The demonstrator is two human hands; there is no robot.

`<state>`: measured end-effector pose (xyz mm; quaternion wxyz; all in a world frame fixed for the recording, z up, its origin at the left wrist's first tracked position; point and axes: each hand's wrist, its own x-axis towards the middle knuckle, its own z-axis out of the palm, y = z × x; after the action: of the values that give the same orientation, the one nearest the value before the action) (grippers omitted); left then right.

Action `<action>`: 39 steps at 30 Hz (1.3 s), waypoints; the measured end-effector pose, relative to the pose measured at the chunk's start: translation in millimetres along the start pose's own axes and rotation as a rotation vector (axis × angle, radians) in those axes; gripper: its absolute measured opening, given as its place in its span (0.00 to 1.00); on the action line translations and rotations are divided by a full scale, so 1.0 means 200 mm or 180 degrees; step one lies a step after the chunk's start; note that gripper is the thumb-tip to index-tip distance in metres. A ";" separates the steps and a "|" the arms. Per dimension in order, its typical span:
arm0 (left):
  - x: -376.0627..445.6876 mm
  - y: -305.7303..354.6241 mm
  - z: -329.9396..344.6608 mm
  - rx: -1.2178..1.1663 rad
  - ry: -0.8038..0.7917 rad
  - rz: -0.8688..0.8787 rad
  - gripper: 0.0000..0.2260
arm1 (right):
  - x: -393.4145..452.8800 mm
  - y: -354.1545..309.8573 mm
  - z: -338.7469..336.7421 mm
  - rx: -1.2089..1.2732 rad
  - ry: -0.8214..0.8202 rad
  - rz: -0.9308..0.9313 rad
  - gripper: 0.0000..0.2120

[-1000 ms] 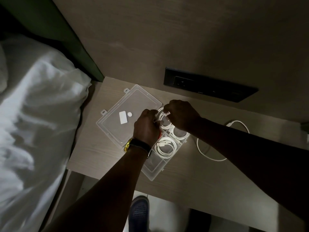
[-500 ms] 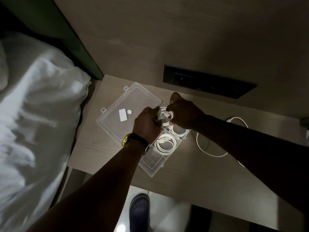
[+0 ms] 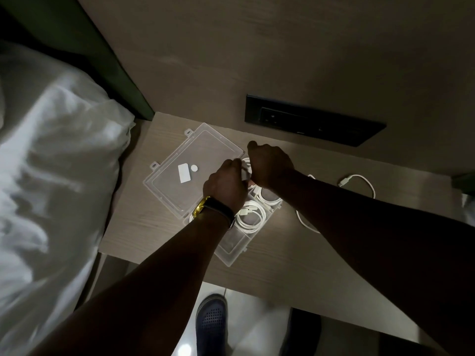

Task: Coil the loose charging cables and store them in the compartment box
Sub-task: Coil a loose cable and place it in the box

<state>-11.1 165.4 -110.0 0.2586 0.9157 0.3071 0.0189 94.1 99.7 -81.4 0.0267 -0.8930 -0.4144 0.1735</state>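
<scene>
Both hands meet over the far end of the clear compartment box (image 3: 232,249), which sits open on the pale wooden surface (image 3: 144,227) with its lid (image 3: 190,170) folded flat toward the bed (image 3: 46,176). The left hand (image 3: 226,186), with a gold-and-black watch (image 3: 210,208) on its wrist, is curled with its fingers closed on a white cable coil (image 3: 245,168), and the right hand (image 3: 270,163) is closed on the same coil from the other side, thumb sticking up; the coil hangs right above the box's far compartment, though I cannot tell whether it touches the bottom. 2 more coiled white cables already lie in the box: one (image 3: 250,218) in a middle compartment just beside the left wrist, another (image 3: 268,197) in the compartment next to it, partly under the right forearm. A loose white cable (image 3: 359,182) still sprawls on the surface to the right of the box, passing behind the right arm. A dark socket panel (image 3: 313,127) is set in the wall above. A small white rectangular sticker (image 3: 184,173) shows on the lid.
</scene>
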 end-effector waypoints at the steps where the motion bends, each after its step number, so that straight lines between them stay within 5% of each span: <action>1: 0.01 0.01 0.00 0.0017 -0.0019 -0.0043 0.13 | -0.01 0.01 0.01 -0.0073 0.0066 -0.0049 0.18; 9: 0.00 -0.02 0.01 0.0130 -0.0120 -0.0057 0.17 | -0.12 0.08 0.10 0.0127 0.0235 -0.0393 0.14; 17: -0.02 -0.02 0.01 0.0218 -0.0262 -0.0106 0.24 | -0.20 0.11 0.15 -0.0576 0.0523 -0.0499 0.14; 23: -0.02 0.02 -0.02 0.0177 -0.0444 -0.0261 0.26 | -0.20 0.05 0.16 -0.0267 0.0297 -0.0156 0.14; 29: -0.09 0.02 -0.02 -0.0108 -0.0255 -0.0108 0.27 | -0.32 0.12 0.11 0.0341 0.0863 -0.0538 0.07; 34: -0.16 0.03 -0.03 -0.0320 0.0123 0.0060 0.24 | -0.37 0.48 0.06 0.0847 0.1159 0.0411 0.10; 39: -0.19 0.11 -0.05 -0.0338 0.0388 0.0251 0.19 | -0.46 0.95 0.12 0.0336 0.0665 0.1775 0.14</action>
<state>-31.2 133.2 -85.7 0.2866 0.9092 0.2845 0.1010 169.9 -96.1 -113.0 0.0669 -0.9827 -0.1385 0.1027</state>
